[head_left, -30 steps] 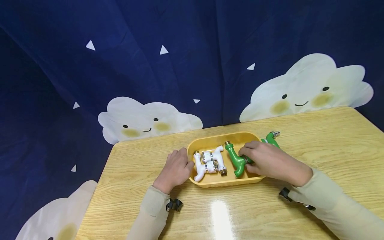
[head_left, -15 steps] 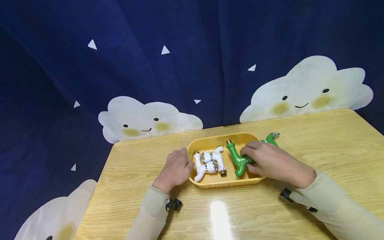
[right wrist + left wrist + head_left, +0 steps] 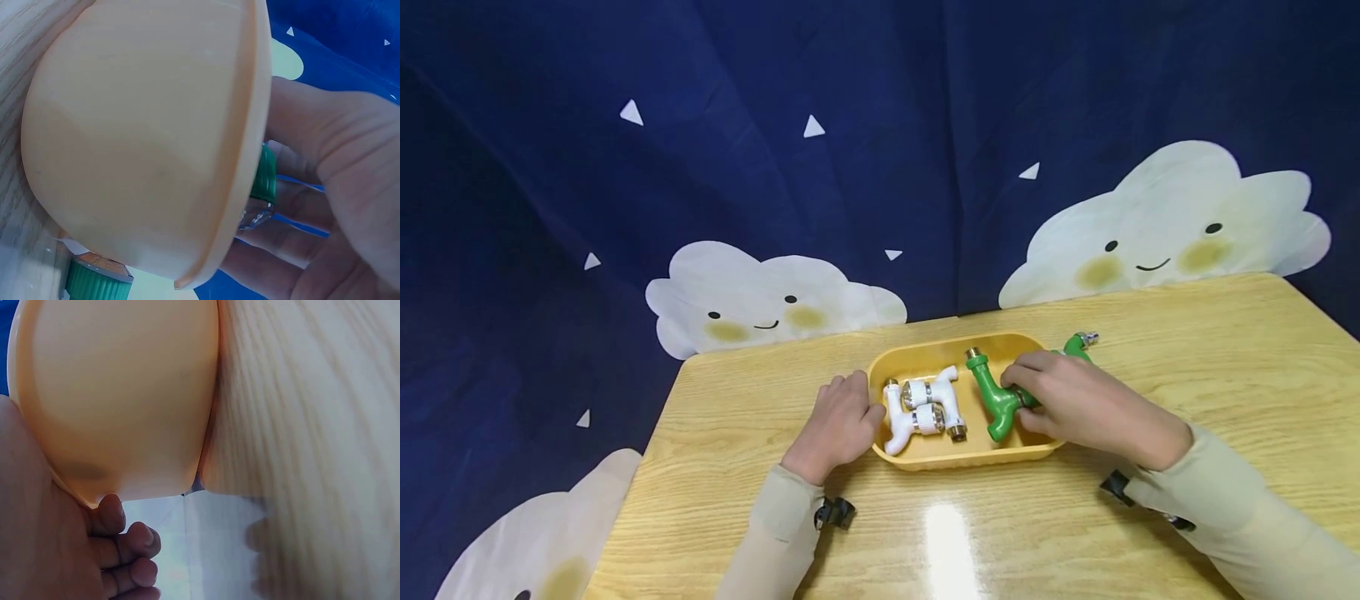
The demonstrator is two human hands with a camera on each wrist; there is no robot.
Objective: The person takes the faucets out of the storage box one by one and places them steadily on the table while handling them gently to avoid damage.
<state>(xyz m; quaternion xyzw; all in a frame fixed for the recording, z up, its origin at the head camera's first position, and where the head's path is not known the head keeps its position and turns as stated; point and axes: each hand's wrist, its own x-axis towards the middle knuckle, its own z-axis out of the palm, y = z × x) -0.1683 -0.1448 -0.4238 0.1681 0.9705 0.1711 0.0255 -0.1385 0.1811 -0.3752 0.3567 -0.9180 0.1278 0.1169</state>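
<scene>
In the head view, my right hand (image 3: 1075, 408) grips a green tap (image 3: 1000, 406) by its handle end, at the right end of a yellow plastic basket (image 3: 958, 462). The tap's threaded brass inlet points away from me. Part of its green handle (image 3: 265, 175) shows among the fingers in the right wrist view. My left hand (image 3: 838, 425) holds the basket's left rim, its fingers curled against the outer wall; the thumb's hold is partly hidden. Two white taps, one left (image 3: 901, 425) and one right (image 3: 951, 396), lie in opposite directions inside the basket.
A second green tap (image 3: 1077, 346) lies on the wooden table (image 3: 760, 433) beyond the basket's right end, partly hidden by my right hand. Its ribbed green handle (image 3: 97, 284) appears below the basket in the right wrist view. A dark blue cloud-print curtain (image 3: 850, 167) hangs behind.
The gripped green tap has shifted slightly to the right with my right hand. My left hand and the white taps have stayed in place.
</scene>
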